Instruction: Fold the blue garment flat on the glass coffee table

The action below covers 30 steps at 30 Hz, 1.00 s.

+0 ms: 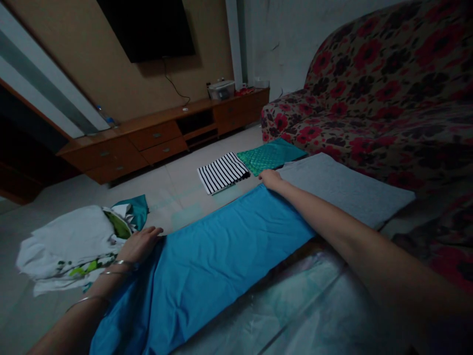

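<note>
Blue cloth (218, 261) flat on floor (177, 182), long axis running near-left to far-right. Left hand (140, 244) at left long edge, near end, fingers spread, palm down on fabric. Right hand (271, 178) at far-right end, arm stretched along cloth; fingers curled over edge, pinch or press can't tell. Crumpled white pile (70, 249) just left of left hand. Striped piece (222, 172) & green piece (271, 155) beyond far end; grey cloth (343, 190) alongside right.
</note>
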{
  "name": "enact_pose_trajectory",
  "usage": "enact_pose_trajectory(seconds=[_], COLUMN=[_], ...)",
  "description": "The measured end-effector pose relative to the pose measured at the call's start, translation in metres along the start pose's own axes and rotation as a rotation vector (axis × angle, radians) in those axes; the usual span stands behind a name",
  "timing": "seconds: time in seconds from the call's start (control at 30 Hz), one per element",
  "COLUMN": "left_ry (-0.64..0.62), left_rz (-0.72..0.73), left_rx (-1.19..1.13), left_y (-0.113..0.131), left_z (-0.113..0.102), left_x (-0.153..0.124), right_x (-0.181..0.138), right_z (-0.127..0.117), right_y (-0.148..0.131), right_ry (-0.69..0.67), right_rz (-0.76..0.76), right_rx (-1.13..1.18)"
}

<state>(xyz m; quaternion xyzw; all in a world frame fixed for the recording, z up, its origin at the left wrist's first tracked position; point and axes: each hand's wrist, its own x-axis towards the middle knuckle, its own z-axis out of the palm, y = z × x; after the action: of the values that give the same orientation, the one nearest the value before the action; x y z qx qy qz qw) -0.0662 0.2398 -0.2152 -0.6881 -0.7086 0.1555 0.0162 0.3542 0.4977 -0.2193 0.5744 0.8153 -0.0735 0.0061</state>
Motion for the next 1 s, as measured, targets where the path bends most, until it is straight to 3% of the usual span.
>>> enact_pose_trajectory(seconds=[0.13,0.23,0.3,0.43,0.6,0.7,0.87,1.0], left_ry=[0.275,0.284,0.229,0.144,0.152,0.159,0.207,0.295], left_rz=[-0.216,-0.224,-0.24,-0.3,-0.304,-0.293,-0.287,-0.301], left_rx=[0.011,-0.055,-0.079,-0.129,-0.138,-0.152,-0.172,-0.14], left_y=[0.049,0.092,0.11,0.116,0.109,0.106,0.113,0.146], left_z=[0.003,0.013,0.023,0.038,0.043,0.044,0.027,0.011], left_x=[-0.016,-0.027,-0.029,-0.024,-0.025,-0.027,-0.039,-0.068], right_x=[-0.035,-0.066,-0.075,-0.06,-0.032,-0.028,-0.056,-0.118], right_z=[0.018,0.05,0.07,0.086,0.079,0.071,0.049,0.049], right_y=[-0.033,-0.06,-0.067,-0.048,-0.006,0.006,-0.014,-0.057], right_ry=[0.144,0.232,0.241,0.236,0.239,0.21,0.252,0.307], right_rz=[-0.093,-0.298,-0.324,-0.243,-0.228,-0.228,-0.133,-0.273], right_rx=[0.032,0.113,0.146,0.184,0.163,0.137,0.117,0.138])
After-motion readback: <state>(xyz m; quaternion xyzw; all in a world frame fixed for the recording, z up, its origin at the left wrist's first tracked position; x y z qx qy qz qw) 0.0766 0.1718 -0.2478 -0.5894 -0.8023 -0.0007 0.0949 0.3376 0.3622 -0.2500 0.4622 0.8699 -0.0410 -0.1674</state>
